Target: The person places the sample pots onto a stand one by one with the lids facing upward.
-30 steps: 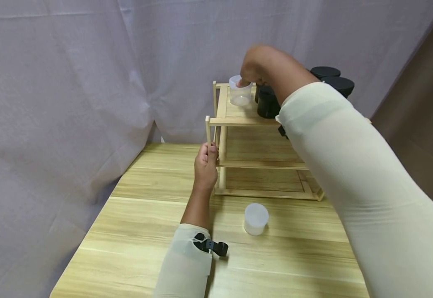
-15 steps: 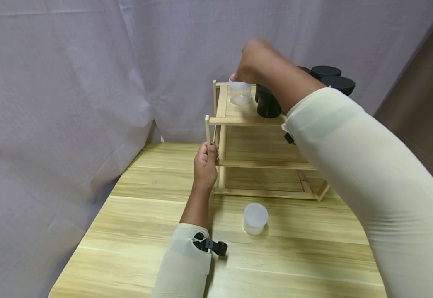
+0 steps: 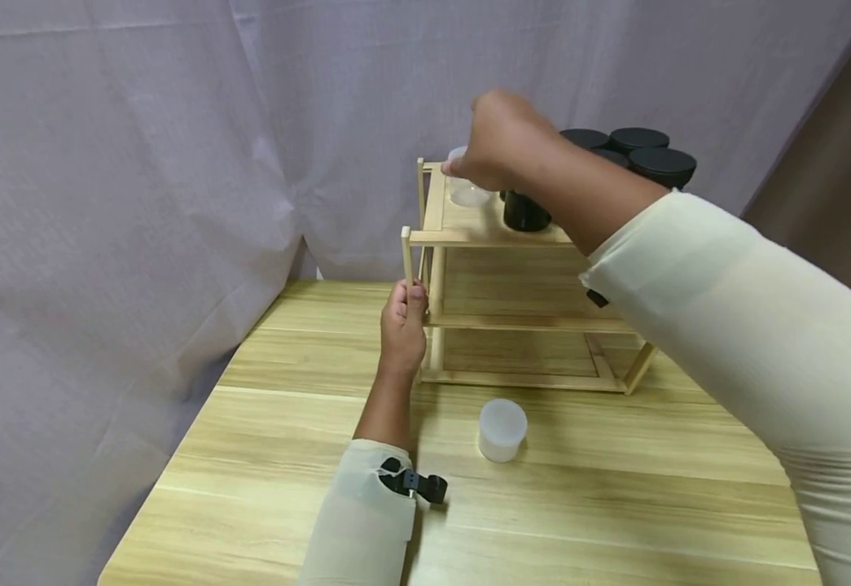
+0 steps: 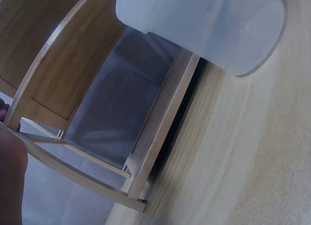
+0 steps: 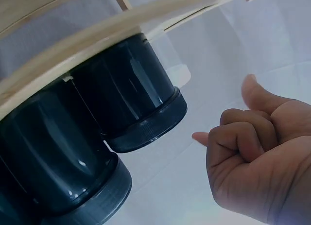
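My left hand [image 3: 404, 330] grips the left front post of a wooden tiered rack [image 3: 520, 321]; in the left wrist view, part of this hand [image 4: 10, 174] shows at the left edge. On the top shelf, at its left end, stands a clear plastic jar [image 3: 468, 194], partly hidden behind my right hand [image 3: 506, 142]. The right wrist view shows that hand [image 5: 257, 157] apart from the clear jar's lid [image 5: 180, 76], thumb and one finger stretched out, other fingers curled, holding nothing. Beside that jar are several black lidded jars [image 3: 526, 213], partly covered by the right forearm.
Another translucent lidded jar [image 3: 502, 431] stands on the wood-grain table [image 3: 601, 480] in front of the rack. A grey curtain [image 3: 176, 163] hangs behind. The rack's lower shelf [image 3: 513, 354] lies beyond the left hand.
My right hand has gone from touching the clear jar's lid to being apart from it, and its forearm has swung right, uncovering more black lids. The left hand has kept its grip.
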Tool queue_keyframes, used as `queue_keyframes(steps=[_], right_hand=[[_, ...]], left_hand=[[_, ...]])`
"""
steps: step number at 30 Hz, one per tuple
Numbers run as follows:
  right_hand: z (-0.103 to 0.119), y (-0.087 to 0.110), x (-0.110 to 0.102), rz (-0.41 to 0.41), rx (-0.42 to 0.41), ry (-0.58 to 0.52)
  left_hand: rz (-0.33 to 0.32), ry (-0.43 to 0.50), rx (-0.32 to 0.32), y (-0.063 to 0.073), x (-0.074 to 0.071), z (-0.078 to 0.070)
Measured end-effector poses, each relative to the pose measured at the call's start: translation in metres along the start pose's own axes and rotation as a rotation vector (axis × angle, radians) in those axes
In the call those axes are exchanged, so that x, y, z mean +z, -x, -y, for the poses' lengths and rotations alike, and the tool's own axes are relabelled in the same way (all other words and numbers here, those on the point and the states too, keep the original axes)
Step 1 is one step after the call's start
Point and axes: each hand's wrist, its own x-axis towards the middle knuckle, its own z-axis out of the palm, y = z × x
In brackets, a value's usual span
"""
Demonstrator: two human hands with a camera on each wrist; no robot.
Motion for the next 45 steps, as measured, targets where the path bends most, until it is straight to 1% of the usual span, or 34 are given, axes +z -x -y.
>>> queue_keyframes(steps=[5, 8, 11, 14, 19, 24, 30, 33, 41, 45], right_hand=[[-0.003, 0.011, 0.012, -0.069, -0.027, -0.033], [-0.003, 0.021, 0.019, -0.102, -0.038, -0.093], [-0.003, 0.033, 0.027, -0.132, -0.068, -0.16], [-0.004, 0.045, 0.035, -0.152, -0.094, -0.224], [-0.004, 0.063, 0.041, -0.174, -0.107, -0.267], [-0.008, 0.077, 0.048, -0.187, -0.142, -0.314], [-0.017, 0.09, 0.063, -0.226, -0.169, -0.394], [-0.021, 0.095, 0.07, -0.218, -0.173, -0.43], [-0.032, 0.105, 0.087, -0.158, -0.178, -0.481], [-0.04, 0.108, 0.104, -0.165, -0.232, -0.507]], left_hand=[[0.006, -0.014, 0.009, 0.001, -0.003, 0.0], [-0.001, -0.023, 0.016, 0.001, -0.006, 0.001], [-0.009, -0.029, 0.022, 0.0, -0.007, 0.002], [-0.007, -0.037, 0.022, 0.001, -0.009, 0.002], [0.003, -0.034, 0.014, 0.001, -0.01, 0.004], [-0.01, -0.033, 0.019, -0.001, -0.014, 0.003], [-0.024, -0.032, 0.027, -0.002, -0.018, 0.002], [-0.025, -0.031, 0.033, -0.002, -0.02, 0.001], [-0.013, -0.014, 0.028, -0.002, -0.022, 0.001], [-0.007, -0.018, 0.028, -0.002, -0.023, -0.001]])
